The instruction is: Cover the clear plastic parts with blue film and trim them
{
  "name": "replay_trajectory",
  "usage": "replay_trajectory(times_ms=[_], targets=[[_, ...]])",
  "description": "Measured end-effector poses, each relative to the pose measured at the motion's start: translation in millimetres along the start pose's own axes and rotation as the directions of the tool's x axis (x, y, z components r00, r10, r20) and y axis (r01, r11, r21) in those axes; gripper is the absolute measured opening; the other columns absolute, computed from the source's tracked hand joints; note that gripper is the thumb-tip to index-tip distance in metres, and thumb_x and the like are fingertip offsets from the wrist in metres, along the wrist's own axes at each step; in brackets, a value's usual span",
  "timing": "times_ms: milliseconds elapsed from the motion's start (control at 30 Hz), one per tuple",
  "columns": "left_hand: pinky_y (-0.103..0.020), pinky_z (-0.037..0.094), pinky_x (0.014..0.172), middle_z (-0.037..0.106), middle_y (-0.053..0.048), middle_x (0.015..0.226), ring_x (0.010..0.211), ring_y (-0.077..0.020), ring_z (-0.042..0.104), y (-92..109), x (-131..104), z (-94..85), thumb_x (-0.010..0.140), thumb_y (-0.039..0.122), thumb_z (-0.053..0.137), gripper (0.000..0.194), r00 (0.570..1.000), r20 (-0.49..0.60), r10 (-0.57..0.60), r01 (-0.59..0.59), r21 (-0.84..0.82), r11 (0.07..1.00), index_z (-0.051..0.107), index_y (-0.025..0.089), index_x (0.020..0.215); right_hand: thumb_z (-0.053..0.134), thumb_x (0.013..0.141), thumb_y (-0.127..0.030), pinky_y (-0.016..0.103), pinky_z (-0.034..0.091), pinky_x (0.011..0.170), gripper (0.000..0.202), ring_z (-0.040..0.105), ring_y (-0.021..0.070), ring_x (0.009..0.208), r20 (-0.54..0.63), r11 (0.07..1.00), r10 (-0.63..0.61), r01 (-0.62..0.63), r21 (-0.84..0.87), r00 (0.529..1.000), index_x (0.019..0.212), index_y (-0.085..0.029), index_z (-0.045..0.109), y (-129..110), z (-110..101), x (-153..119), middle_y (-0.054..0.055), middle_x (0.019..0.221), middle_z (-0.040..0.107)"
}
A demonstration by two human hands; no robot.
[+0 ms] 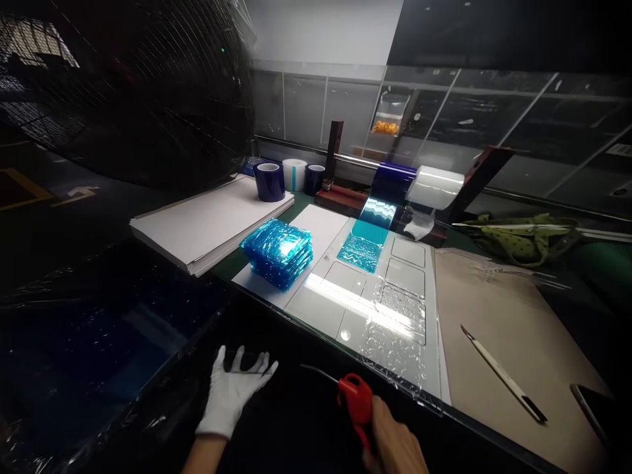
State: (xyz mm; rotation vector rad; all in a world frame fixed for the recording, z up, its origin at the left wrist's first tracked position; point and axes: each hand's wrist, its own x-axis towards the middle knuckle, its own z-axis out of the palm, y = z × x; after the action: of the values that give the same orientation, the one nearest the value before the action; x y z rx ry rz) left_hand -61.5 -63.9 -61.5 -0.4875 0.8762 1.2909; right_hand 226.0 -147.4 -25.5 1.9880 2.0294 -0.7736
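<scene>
At the far left stands a large, round black wire-guarded fan [148,85], and beside it a thick stack of flat white sheets [197,227]. In front of the worktop [231,264], the left hand [234,388], in a white glove, is held with fingers spread and nothing in its grasp. A dark blue roll of glossy film [271,184] stands upright at the far end of the white stack; nearer, a pile of shiny, crinkled blue film pieces [277,253] rests on white sheeting. Further right, near the worktop's front edge, the bare right hand [395,438] is wrapped around a red blow gun with a thin metal nozzle [358,398], the nozzle pointing toward the left hand. Rightmost, a slim cream-coloured pen-shaped tool with a dark end [503,374] lies diagonally on a flat brown sheet [494,303].
</scene>
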Motion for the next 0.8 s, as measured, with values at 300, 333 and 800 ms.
replay_trajectory(times_ms=[300,333,800], targets=[[-0.063,0.036,0.095,0.043,-0.023,0.134,0.113,-0.0360,0.050,-17.4,-80.5,34.1,0.056,0.072,0.065,0.114,0.736,0.551,-0.393,0.268,0.297,0.917,0.020,0.018,0.145,0.065,0.074,-0.028,0.035,0.052,0.088,0.059,0.059,0.0293,0.113,-0.139,0.985,-0.128,0.142,0.099,0.982,0.131,-0.015,0.051,-3.9,-16.8,11.5,0.016,0.129,0.058],[-0.062,0.037,0.093,0.045,-0.024,0.131,0.111,-0.0359,0.051,-24.2,-82.5,40.0,0.053,0.072,0.067,0.118,0.694,0.580,-0.428,0.278,0.332,0.901,0.018,0.016,0.145,0.062,0.078,-0.032,0.033,0.053,0.087,0.055,0.061,0.0271,0.111,-0.234,0.964,-0.207,0.239,0.114,0.950,0.130,-0.018,0.051,-0.5,-28.6,3.4,0.013,0.126,0.061],[-0.042,0.048,0.080,0.039,-0.024,0.140,0.116,-0.0384,0.050,-120.3,-69.9,110.9,0.060,0.063,0.068,0.103,0.330,0.618,-0.714,0.428,0.576,0.696,0.028,0.013,0.141,0.055,0.083,-0.048,0.059,0.027,0.108,0.095,0.036,0.0333,0.134,-0.598,0.794,-0.591,0.519,-0.315,0.541,0.149,-0.003,0.004,2.7,-102.6,16.5,0.021,0.144,0.038]])
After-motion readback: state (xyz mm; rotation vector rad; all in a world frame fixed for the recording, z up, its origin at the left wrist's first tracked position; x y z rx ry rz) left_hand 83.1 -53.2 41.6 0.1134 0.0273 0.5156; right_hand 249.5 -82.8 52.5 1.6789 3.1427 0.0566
